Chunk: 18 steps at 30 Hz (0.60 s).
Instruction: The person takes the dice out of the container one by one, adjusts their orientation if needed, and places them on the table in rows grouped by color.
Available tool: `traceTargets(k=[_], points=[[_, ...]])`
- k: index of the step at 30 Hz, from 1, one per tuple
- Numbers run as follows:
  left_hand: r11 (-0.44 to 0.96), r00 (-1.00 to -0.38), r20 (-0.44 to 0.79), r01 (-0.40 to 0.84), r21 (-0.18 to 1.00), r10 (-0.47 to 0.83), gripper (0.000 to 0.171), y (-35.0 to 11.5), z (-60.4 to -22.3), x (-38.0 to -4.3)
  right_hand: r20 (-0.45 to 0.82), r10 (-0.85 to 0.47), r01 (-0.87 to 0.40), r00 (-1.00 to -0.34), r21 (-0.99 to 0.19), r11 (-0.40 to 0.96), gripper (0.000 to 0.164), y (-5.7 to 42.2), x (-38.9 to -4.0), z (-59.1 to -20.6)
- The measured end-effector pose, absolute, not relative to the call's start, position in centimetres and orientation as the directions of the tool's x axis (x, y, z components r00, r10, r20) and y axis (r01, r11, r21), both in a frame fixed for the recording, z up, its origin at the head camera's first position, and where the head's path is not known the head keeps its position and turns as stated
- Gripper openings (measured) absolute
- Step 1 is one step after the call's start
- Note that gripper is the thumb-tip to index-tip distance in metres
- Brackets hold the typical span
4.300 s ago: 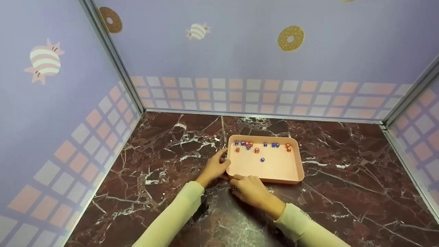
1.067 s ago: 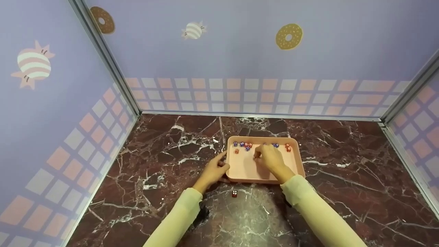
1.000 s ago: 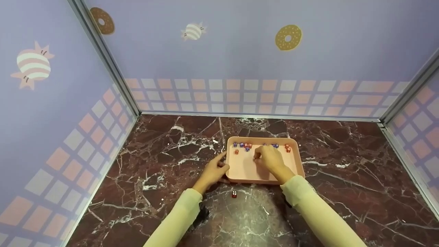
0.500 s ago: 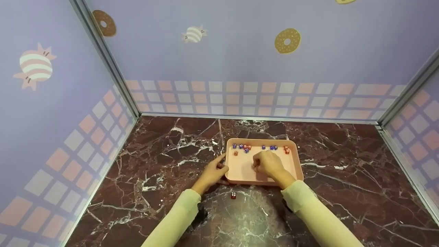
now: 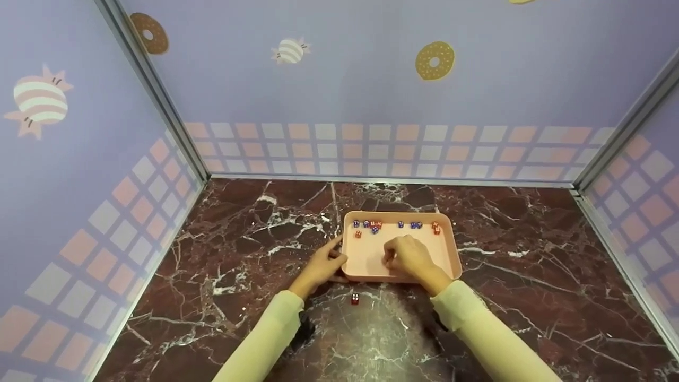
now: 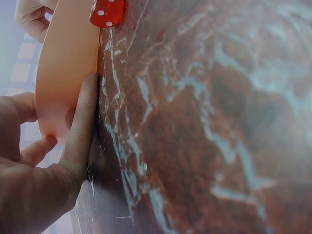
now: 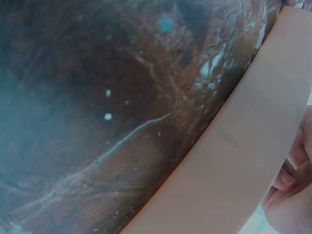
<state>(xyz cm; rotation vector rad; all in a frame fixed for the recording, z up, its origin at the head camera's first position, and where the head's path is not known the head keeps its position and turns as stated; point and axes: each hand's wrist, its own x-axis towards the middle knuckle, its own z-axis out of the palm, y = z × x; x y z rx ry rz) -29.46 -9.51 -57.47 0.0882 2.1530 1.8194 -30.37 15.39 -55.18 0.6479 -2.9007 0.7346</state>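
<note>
A shallow peach tray rests on the marble-patterned tabletop. My left hand grips its near left corner; in the left wrist view, one straight finger lies low along the outer wall and other fingertips touch the side. Inside the tray, my right hand is low over the floor, fingertips pinched together as on a die, which they hide; I cannot tell its colour. Blue dice and red dice lie mostly along the far wall. One red die sits on the table in front of the tray.
The dark red marbled tabletop surrounds the tray. Lilac panels printed with sweets and checks stand at the back and both sides, joined by metal corner posts.
My right hand has moved from in front of the tray into it, then slightly toward the near wall. A red and a blue die seen mid-tray no longer show. My left hand stays at the corner.
</note>
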Motion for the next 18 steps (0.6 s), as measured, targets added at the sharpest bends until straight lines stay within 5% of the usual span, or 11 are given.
traceTargets(k=[18], points=[[0.196,-0.943,-0.201,-0.152,0.969,0.264,0.07,-9.5,-57.5,-29.6,0.408,-0.393,-0.562,-0.824,-0.502,0.658,0.006,13.2,-25.7,-53.9]])
